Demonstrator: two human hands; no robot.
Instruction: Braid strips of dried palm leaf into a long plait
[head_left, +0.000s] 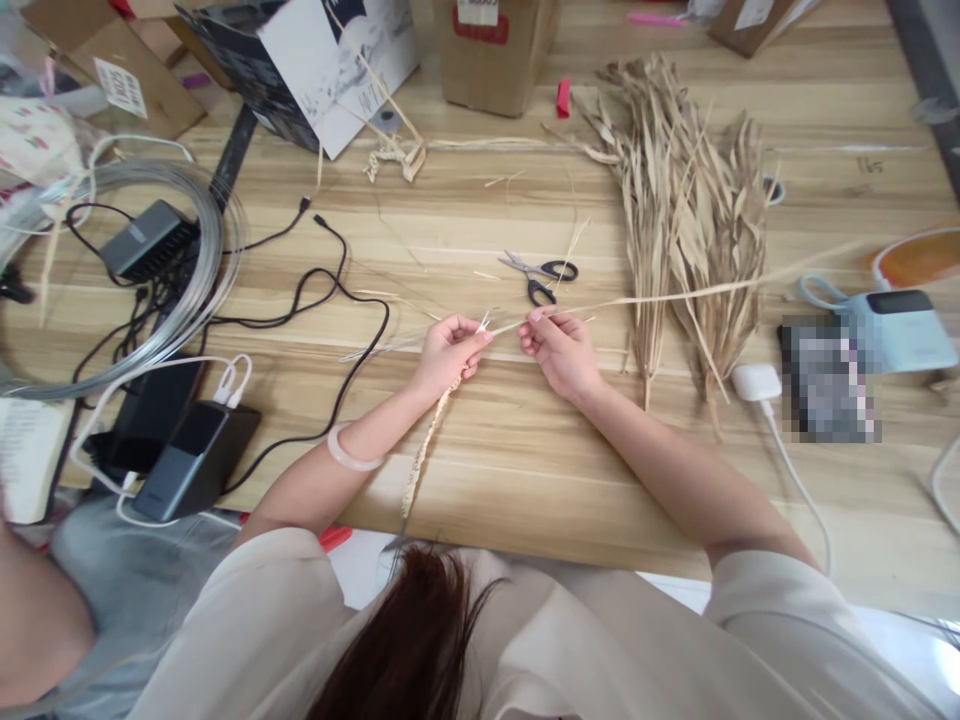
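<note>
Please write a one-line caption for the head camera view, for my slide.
Left hand pinches the top of a plaited straw cord, right hand holds a long strip; scissors lie beyond them.

Entry: wearer's dress and adornment, as I log it from the remote head-camera feed.
Loose cream top (570, 660), plain and unprinted, across the bottom of the frame; wide left sleeve (262, 600) at lower left, wide right sleeve (780, 620) at lower right, both ending near the elbow. One smooth, pale, translucent bangle (349, 455) on the left wrist, left of centre. Dark reddish-brown hair (412, 640), bottom centre. Left hand (450, 352) and right hand (559, 350), mid-frame, bare.
</note>
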